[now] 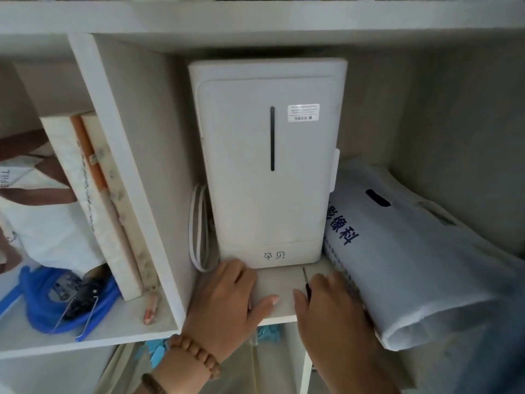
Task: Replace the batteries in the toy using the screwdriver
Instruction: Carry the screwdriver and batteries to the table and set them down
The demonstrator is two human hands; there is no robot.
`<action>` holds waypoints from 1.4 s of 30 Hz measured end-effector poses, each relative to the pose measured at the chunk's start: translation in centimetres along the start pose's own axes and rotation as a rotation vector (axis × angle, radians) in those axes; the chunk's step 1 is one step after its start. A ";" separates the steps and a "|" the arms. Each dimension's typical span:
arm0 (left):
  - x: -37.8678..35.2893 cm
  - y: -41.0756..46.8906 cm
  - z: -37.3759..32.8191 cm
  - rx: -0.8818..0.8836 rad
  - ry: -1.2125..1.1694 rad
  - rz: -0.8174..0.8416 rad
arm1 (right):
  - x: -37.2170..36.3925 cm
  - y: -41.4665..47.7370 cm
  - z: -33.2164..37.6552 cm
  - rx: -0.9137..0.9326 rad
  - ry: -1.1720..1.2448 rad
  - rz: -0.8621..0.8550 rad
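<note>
Right hand (pixel 329 311) grips screwdriver (pixel 308 291) near shelf (pixel 281 282) edge, beside left hand (pixel 227 297).

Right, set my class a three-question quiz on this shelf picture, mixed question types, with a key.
1. True or false: the right hand holds the screwdriver.
2. What sits between the white appliance and the shelf divider? A) coiled white cable B) a battery pack C) a mug
3. Fill in: the left hand, resting on the shelf, has a ____ bracelet at its wrist.

Key: 1 true; 2 A; 3 beaded.
</note>
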State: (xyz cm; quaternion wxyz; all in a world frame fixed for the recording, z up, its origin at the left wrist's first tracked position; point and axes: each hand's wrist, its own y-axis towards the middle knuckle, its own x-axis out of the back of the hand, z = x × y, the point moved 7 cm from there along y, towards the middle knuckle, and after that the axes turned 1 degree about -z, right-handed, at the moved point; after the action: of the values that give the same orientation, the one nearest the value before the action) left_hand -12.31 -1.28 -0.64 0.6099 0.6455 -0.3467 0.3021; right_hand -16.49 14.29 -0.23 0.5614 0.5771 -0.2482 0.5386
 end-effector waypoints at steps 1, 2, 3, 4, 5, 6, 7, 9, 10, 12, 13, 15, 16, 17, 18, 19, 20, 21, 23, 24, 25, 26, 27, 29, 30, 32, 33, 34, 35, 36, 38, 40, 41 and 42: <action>0.1 0.0 -0.1 -0.005 -0.007 -0.010 | -0.1 -0.1 0.0 0.013 0.020 0.001; 0.1 0.0 -0.1 0.000 -0.011 -0.013 | -0.1 -0.2 0.1 0.039 0.033 -0.012; 0.1 0.0 -0.1 0.011 -0.012 -0.014 | 0.1 -0.3 0.2 0.060 0.038 -0.025; 0.1 0.0 -0.1 0.021 -0.011 -0.015 | 0.0 -0.4 0.2 0.080 0.058 -0.034; 0.1 0.0 0.0 0.025 -0.016 -0.019 | 0.1 -0.4 0.1 0.081 0.081 -0.046; 0.1 0.0 -0.1 0.021 -0.032 -0.031 | 0.4 -0.4 0.1 0.077 0.099 -0.046; 0.3 -0.1 -0.1 0.016 -0.058 -0.050 | 0.4 -0.4 0.1 0.068 0.110 -0.040; 1.0 -0.3 -0.3 0.011 -0.112 -0.094 | 0.6 -0.6 0.4 0.093 0.099 -0.042; 1.4 -0.5 -0.4 0.008 -0.130 -0.112 | 0.7 -0.9 0.6 0.109 0.102 -0.021; 2.3 -0.9 -0.8 -0.010 -0.149 -0.139 | 0.8 -1.1 0.4 0.095 0.152 -0.018; 2.8 -1.2 -1.0 -0.023 -0.152 -0.146 | 0.6 -1.1 0.3 0.084 0.214 0.022; 3.6 -1.6 -1.4 -0.046 -0.148 -0.144 | 0.7 -1.2 0.2 0.096 0.362 0.033; 4.1 -1.9 -1.4 -0.047 -0.141 -0.141 | 0.8 -1.3 0.4 0.107 0.437 0.054; 4.6 -2.2 -1.4 -0.043 -0.134 -0.142 | 0.8 -1.5 0.8 0.125 0.496 0.067; 5.3 -2.6 -1.4 -0.040 -0.129 -0.149 | 0.9 -1.7 1.2 0.148 0.537 0.061; 5.9 -3.1 -1.3 -0.041 -0.124 -0.159 | 0.9 -1.9 1.5 0.174 0.562 0.045; 6.6 -3.7 -1.2 -0.041 -0.116 -0.169 | 1.0 -2.2 1.8 0.197 0.583 0.026; 7.4 -4.4 -1.0 -0.036 -0.103 -0.173 | 1.3 -2.6 2.3 0.220 0.612 0.014; 9.0 -5.9 -0.3 -0.003 -0.066 -0.172 | 1.6 -3.4 3.6 0.256 0.667 0.033; 9.9 -6.9 0.4 0.022 -0.048 -0.175 | 1.8 -3.8 4.4 0.284 0.683 0.036; 10.9 -8.0 1.1 0.050 -0.032 -0.178 | 1.9 -4.3 5.5 0.312 0.700 0.037; 11.9 -9.2 1.9 0.080 -0.010 -0.182 | 2.1 -4.8 6.8 0.341 0.716 0.038; 13.0 -10.5 2.8 0.112 0.017 -0.186 | 2.3 -5.3 8.1 0.373 0.733 0.040; 15.4 -13.2 4.5 0.177 0.083 -0.198 | 2.5 -6.6 11.3 0.444 0.777 0.056; 16.7 -14.6 5.3 0.207 0.118 -0.208 | 2.6 -7.3 13.0 0.478 0.801 0.066; 19.6 -17.7 7.1 0.279 0.177 -0.235 | 2.7 -9.1 16.7 0.557 0.848 0.097; 21.1 -19.4 8.0 0.318 0.200 -0.249 | 2.7 -10.3 18.7 0.595 0.864 0.122; 22.6 -21.2 8.9 0.355 0.226 -0.261 | 2.7 -11.6 20.8 0.633 0.875 0.148; 24.2 -23.2 9.7 0.388 0.257 -0.272 | 2.7 -13.1 23.0 0.671 0.884 0.175; 25.8 -25.2 10.4 0.419 0.291 -0.284 | 2.7 -14.7 25.2 0.712 0.895 0.195; 29.2 -29.7 11.5 0.485 0.359 -0.303 | 3.1 -18.3 29.7 0.800 0.927 0.222; 32.7 -34.6 12.6 0.555 0.431 -0.301 | 3.8 -22.6 34.2 0.885 0.951 0.268; 34.6 -37.1 13.1 0.594 0.465 -0.294 | 4.3 -25.0 36.5 0.938 0.958 0.290; 36.6 -39.6 13.6 0.634 0.497 -0.289 | 4.8 -27.5 38.8 0.990 0.966 0.319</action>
State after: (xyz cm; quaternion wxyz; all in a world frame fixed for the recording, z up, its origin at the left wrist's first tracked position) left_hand 40.68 -17.07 5.21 0.4823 0.7506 0.0147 0.4513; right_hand 22.74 -12.95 1.78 0.1948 0.4180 0.2210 0.8594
